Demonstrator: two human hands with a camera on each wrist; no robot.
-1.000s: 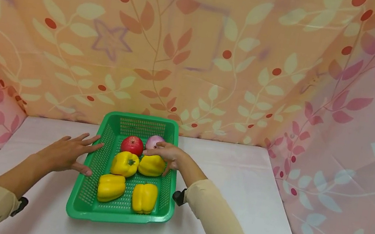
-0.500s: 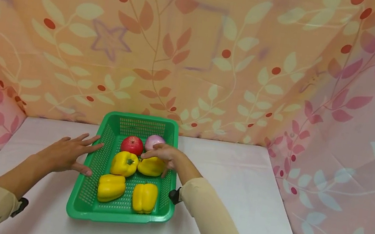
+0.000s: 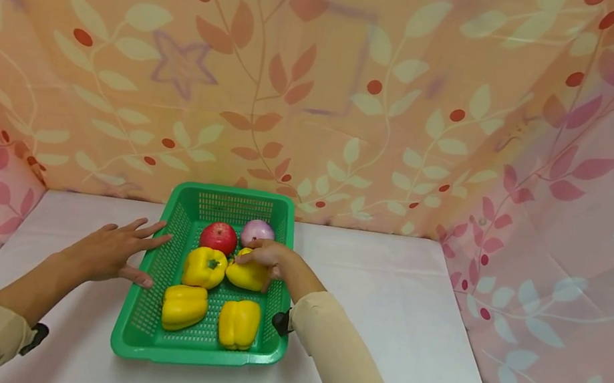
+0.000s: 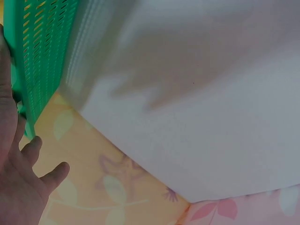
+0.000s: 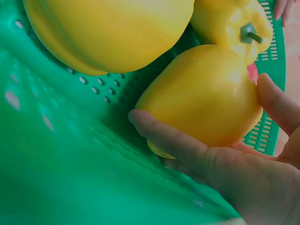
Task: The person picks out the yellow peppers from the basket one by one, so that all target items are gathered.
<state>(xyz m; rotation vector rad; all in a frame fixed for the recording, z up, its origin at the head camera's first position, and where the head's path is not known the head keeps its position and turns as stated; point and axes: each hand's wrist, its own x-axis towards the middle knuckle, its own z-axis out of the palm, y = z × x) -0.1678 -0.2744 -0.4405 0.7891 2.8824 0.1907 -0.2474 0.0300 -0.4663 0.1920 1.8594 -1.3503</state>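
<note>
A green plastic basket [image 3: 197, 356] stands on the white table. My right hand [image 3: 272, 259] reaches into its right side and grips a yellow bell pepper [image 3: 246, 277], thumb on one side and fingers along the other. In the right wrist view that pepper [image 5: 201, 98] sits between thumb and fingers, close to the basket wall. At the basket's left rim, my left hand [image 3: 110, 252] is spread with straight fingers and holds nothing. Beside the gripped pepper lies another yellow pepper [image 3: 204, 268] with a green stem.
Two more yellow peppers, one on the left [image 3: 184, 308] and one on the right [image 3: 238, 324], lie in the basket's near half. Farther back sit a red pomegranate-like fruit [image 3: 218, 238] and a purple onion [image 3: 256, 232]. Floral cloth [image 3: 313, 152] hangs behind the table.
My right hand has sunk slightly nearer around the yellow bell pepper, uncovering more of the onion. My left hand has stayed at the rim.
</note>
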